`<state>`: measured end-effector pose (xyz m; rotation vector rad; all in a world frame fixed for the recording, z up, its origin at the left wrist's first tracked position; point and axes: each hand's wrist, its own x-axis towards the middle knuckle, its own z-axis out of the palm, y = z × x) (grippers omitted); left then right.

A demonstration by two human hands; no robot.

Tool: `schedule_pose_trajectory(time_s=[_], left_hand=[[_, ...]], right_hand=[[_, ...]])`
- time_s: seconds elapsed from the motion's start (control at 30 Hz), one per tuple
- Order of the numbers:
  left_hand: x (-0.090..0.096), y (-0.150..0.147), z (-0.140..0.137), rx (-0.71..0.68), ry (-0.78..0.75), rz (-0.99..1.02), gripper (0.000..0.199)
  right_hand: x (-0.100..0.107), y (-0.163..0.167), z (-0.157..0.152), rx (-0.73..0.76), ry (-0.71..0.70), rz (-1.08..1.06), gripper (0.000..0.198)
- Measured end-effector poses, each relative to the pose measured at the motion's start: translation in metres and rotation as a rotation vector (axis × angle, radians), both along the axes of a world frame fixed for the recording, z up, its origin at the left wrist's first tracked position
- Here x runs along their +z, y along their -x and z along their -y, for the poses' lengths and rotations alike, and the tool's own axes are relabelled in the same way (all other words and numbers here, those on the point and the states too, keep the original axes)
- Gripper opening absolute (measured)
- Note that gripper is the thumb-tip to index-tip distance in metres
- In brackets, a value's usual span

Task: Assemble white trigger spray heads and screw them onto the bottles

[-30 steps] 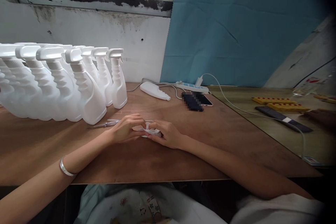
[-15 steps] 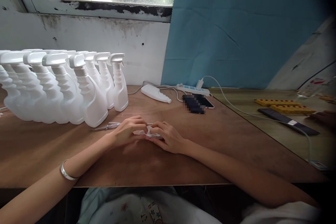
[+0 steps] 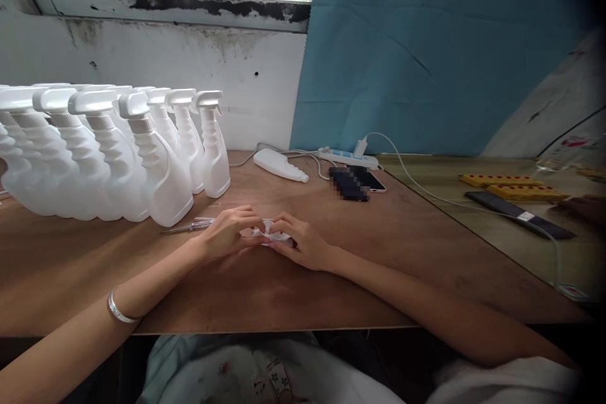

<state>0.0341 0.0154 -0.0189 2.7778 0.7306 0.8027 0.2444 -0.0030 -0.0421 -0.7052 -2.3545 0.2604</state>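
Between my hands, just above the brown table, is a small white plastic part, mostly covered by fingers; its exact kind I cannot make out. My left hand grips its left side with bent fingers and thumb. My right hand pinches the right side, and the fingertips of both hands nearly meet. Beside my left hand lies a screwdriver with a clear handle, its shaft pointing left. A white bottle without a sprayer lies on its side beyond the hands.
Several white spray bottles stand in rows at left. Behind are a power strip with cables and two phones. On the right table lie yellow strips with red dots, a dark pouch and another person's hand.
My hands stay on the white part, and my right-hand fingers have shifted slightly, showing a little more of it. The whole view has moved slightly.
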Motion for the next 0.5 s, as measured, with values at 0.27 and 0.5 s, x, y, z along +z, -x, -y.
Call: schedule_pose_trajectory(time_s=[0.27,0.5], left_hand=[[0.001,-0.001,0.0,0.012,-0.104,-0.073,0.023],[0.002,-0.003,0.006,0.031,-0.143,-0.053,0.02]], right_hand=[[0.0,0.0,0.001,-0.014,-0.028,0.024,0.015],[-0.014,-0.002,-0.001,-0.084,-0.029,-0.106,0.041]])
